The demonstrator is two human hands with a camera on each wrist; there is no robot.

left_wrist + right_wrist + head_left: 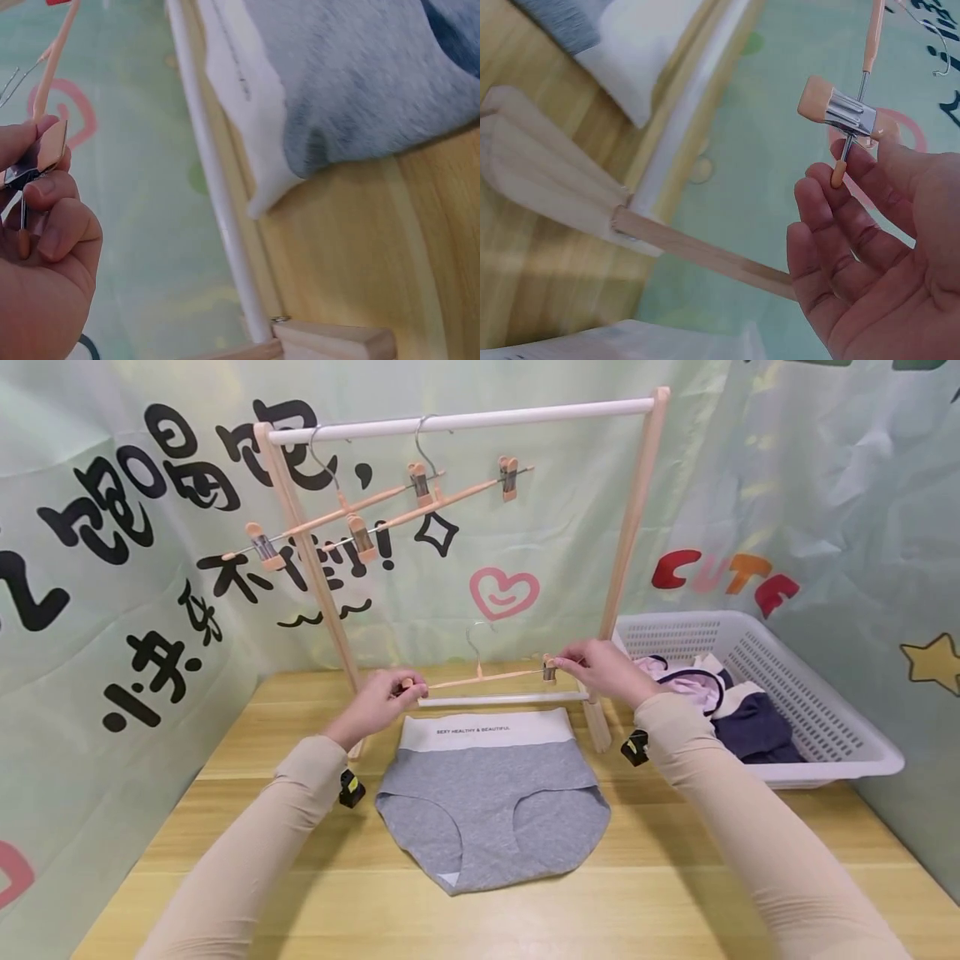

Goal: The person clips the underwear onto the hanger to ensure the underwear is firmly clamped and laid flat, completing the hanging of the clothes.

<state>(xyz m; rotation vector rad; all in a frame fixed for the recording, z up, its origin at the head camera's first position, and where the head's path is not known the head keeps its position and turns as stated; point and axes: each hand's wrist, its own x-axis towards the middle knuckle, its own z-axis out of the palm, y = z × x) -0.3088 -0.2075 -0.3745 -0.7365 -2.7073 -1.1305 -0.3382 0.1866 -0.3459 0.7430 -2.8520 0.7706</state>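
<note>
Both hands hold a peach clip hanger [491, 677] level between them, just above the rack's lower bar. The left hand [386, 700] grips the clip at the hanger's left end; in the left wrist view its thumb and fingers curl round that clip [52, 146]. At the other end the right hand [600, 667] pinches the right clip [847, 112] between thumb and forefinger, its other fingers loosely bent. Below the hanger, grey underpants [480, 802] with a white printed waistband [487, 729] lie flat on the wooden table [300, 877], waistband toward the rack.
A wooden rack with a white top rail [487, 418] stands behind the hands. Two similar clip hangers [390, 493] hang from its left half. To the right, a white plastic basket [847, 739] holds folded pink, white and navy garments [750, 722].
</note>
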